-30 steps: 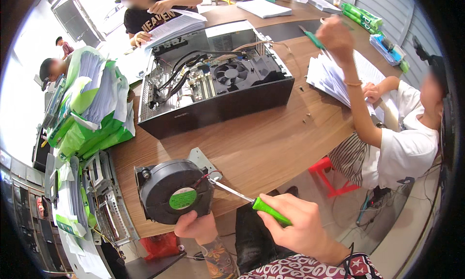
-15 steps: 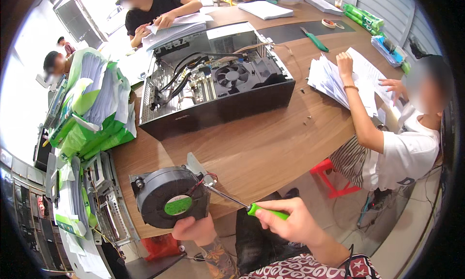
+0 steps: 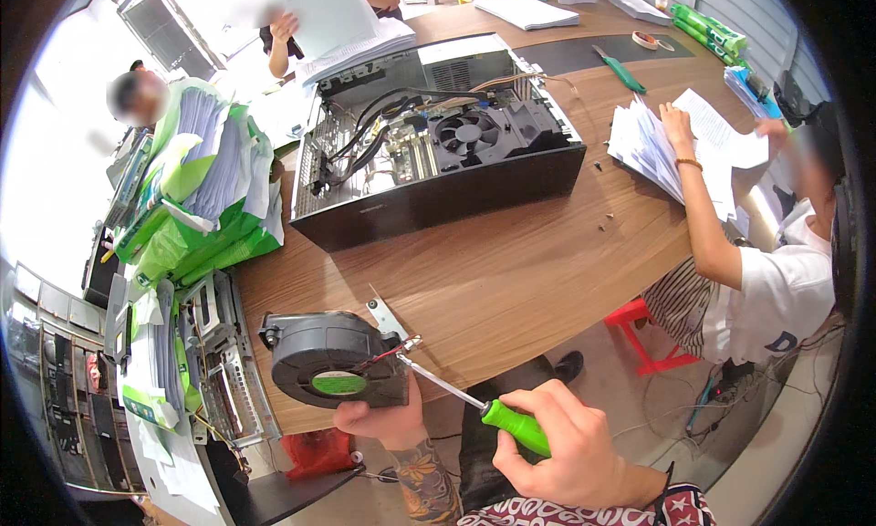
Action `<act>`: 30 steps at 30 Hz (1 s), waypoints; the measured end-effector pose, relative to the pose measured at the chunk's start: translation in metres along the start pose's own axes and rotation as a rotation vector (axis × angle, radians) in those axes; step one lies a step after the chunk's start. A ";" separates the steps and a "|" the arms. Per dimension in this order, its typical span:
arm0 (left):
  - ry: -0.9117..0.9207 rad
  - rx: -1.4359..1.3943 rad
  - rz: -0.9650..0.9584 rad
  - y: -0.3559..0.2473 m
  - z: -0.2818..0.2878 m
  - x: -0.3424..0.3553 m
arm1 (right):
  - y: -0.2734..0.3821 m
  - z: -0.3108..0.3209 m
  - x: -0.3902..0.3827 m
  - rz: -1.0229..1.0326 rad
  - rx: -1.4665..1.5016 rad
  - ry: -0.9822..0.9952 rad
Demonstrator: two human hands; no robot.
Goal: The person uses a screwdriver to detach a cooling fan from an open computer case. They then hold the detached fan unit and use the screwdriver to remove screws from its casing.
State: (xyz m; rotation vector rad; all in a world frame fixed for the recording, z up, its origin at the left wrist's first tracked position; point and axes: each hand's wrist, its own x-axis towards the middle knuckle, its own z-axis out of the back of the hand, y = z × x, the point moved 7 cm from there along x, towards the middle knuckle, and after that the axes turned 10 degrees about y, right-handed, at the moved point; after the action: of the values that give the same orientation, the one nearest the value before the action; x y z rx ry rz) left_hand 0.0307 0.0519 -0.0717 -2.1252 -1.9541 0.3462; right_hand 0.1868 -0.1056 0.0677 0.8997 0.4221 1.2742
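A black blower fan with a round green label is tilted over the near edge of the table. My left hand is closed around its lower right side, with some fingers hidden behind the housing. A metal bracket sticks up from the fan's right side, and thin red and dark wires run beside it. In my right hand is a screwdriver with a bright green handle, pinched between thumb and fingers. Its shaft points up and left, and the tip meets the fan's right corner near the wires.
Behind the fan lies an opened black computer case. Paper stacks in green wrapping and metal frames line the left. Small screws and green-handled scissors lie rightward. Another person handles papers at right.
The fan has tipped so that its label faces lower. My right hand has moved slightly down and right, its fingers shifted on the handle. Across the table, a person has lifted a sheet.
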 end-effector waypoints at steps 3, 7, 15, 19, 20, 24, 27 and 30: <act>0.020 -0.022 0.015 -0.001 0.007 0.002 | 0.000 0.000 0.000 -0.010 -0.013 0.002; 0.078 0.043 -0.032 -0.007 0.009 0.004 | 0.001 -0.002 -0.002 0.007 -0.020 0.021; 0.280 0.003 -0.029 -0.003 -0.005 -0.002 | 0.006 0.001 -0.003 0.023 -0.177 -0.035; 0.191 0.291 -0.154 -0.012 0.014 -0.008 | 0.009 -0.003 -0.004 0.035 -0.287 -0.040; 0.190 0.336 -0.159 -0.013 0.015 -0.009 | 0.007 -0.002 -0.005 0.036 -0.296 -0.042; 0.227 0.288 -0.085 -0.008 0.003 -0.009 | 0.003 -0.005 -0.007 0.073 -0.330 -0.103; 0.121 0.343 -0.107 -0.004 0.000 -0.011 | 0.004 -0.005 -0.001 0.068 -0.349 -0.099; -0.040 0.948 -0.399 -0.016 0.001 -0.022 | -0.006 -0.008 0.000 0.017 -0.293 -0.095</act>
State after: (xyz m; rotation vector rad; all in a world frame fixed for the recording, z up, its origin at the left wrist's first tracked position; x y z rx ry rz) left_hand 0.0136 0.0313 -0.0672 -1.1162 -1.6590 0.9860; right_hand 0.1849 -0.1032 0.0583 0.7118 0.1473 1.2644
